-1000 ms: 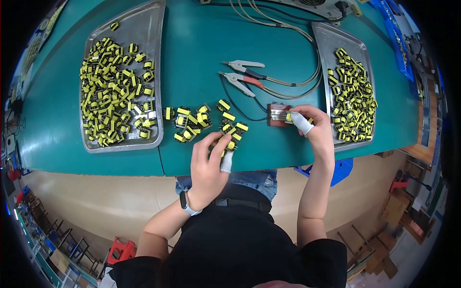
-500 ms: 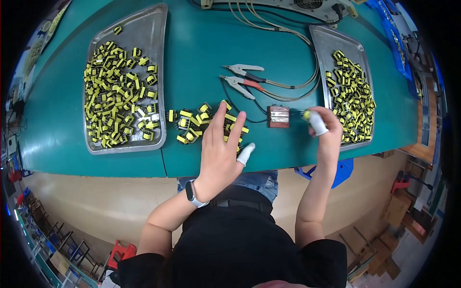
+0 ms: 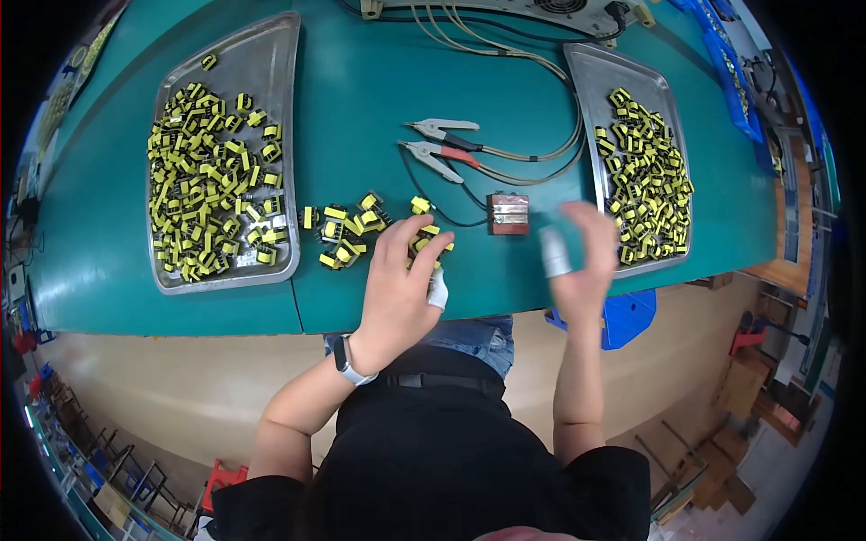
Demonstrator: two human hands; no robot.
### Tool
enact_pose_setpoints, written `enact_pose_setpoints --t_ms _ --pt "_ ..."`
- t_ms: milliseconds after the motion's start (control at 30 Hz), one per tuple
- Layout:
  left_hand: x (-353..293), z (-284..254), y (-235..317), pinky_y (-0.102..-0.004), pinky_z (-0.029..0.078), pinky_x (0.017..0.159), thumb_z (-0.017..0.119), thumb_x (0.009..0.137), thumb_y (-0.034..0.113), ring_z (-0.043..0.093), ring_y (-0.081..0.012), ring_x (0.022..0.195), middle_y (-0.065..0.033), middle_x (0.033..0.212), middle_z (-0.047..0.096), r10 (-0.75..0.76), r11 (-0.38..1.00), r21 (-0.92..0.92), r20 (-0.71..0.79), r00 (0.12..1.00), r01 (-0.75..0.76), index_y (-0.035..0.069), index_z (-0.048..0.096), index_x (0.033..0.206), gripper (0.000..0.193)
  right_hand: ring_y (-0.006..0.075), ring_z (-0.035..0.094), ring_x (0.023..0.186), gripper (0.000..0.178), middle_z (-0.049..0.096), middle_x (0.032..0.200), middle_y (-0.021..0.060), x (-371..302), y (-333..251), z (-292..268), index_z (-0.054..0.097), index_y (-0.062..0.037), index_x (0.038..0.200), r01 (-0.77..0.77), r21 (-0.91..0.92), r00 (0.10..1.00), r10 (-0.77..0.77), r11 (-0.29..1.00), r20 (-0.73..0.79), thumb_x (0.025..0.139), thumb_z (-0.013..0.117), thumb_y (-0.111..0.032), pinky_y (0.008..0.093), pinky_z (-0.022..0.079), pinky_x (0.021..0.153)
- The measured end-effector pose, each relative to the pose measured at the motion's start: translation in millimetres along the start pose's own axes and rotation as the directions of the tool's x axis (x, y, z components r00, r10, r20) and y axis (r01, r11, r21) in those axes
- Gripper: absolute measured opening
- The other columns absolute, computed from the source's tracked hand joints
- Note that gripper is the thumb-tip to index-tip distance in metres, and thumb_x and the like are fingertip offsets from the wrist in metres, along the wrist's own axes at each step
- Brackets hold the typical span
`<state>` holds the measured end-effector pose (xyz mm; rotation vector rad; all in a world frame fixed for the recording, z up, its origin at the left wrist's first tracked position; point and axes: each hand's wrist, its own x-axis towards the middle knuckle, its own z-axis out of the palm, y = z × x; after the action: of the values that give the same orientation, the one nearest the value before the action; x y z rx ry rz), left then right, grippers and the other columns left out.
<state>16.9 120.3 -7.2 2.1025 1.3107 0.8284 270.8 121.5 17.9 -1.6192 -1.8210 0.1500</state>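
My left hand [image 3: 399, 278], with a white finger cot on its thumb, curves over the right end of a loose group of small yellow-and-black transformers [image 3: 341, 230]. Its fingers are apart, and several transformers show between and beside them. One transformer [image 3: 421, 206] sits just beyond its fingertips. To the right, my right hand [image 3: 585, 261] is smeared by motion. Its cot-covered thumb and its fingers are spread, and I see nothing between them. Between the hands lies a red-brown block [image 3: 509, 227] with bright metal strips, wired to two clips [image 3: 435, 160].
A metal tray [image 3: 287, 90] at left and another metal tray [image 3: 585, 68] at right both hold piles of yellow transformers. Clip cables [image 3: 541, 159] loop toward an instrument [image 3: 505, 11] at the back. A blue stool [image 3: 629, 317] stands below the table edge.
The transformer in my right hand is no longer seen there; that hand has moved nearer and opened. My left fingers have bent down over the group. The whole view has shifted slightly.
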Motion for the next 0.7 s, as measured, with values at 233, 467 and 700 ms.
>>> enact_pose_setpoints --t_ms 233,467,700 --pt "-8.0 -7.2 -9.3 -0.0415 0.053 0.098 0.072 0.076 -0.008 0.059 -0.0343 0.121 -0.0150 0.135 0.051 -0.047 0.975 -0.219 0.000 0.999 0.046 0.008 0.065 0.124 0.051 0.0344 0.066 0.101 0.038 0.069 0.110 0.0129 -8.2 -53.1 57.1 0.068 -0.0019 0.112 0.053 0.264 0.958 -0.124 0.963 0.260 0.076 0.080 0.001 0.0404 0.054 0.088" --pt "-9.9 -1.5 -6.3 -0.0445 0.050 0.096 0.076 0.076 -0.007 0.059 -0.0347 0.116 -0.0100 0.121 0.060 -0.001 1.000 -0.019 -0.103 0.995 -0.001 0.010 0.069 0.122 0.050 0.0244 0.069 0.089 0.028 0.068 0.106 0.0124 -2.6 -37.6 38.9 0.069 -0.0018 0.106 -0.063 0.222 0.998 0.056 0.973 0.040 0.081 0.081 0.002 0.0319 0.058 0.070" --pt "-1.3 -18.3 6.9 -0.0446 0.044 0.100 0.069 0.078 -0.007 0.058 -0.0325 0.114 -0.0079 0.123 0.064 0.036 0.998 0.048 -0.024 0.999 -0.034 0.011 0.072 0.120 0.045 0.0261 0.070 0.097 0.039 0.067 0.123 0.0126 -2.0 -10.6 29.7 0.072 -0.0056 0.122 -0.137 0.104 0.986 0.126 0.985 0.108 0.085 0.074 0.004 0.0331 0.058 0.081"
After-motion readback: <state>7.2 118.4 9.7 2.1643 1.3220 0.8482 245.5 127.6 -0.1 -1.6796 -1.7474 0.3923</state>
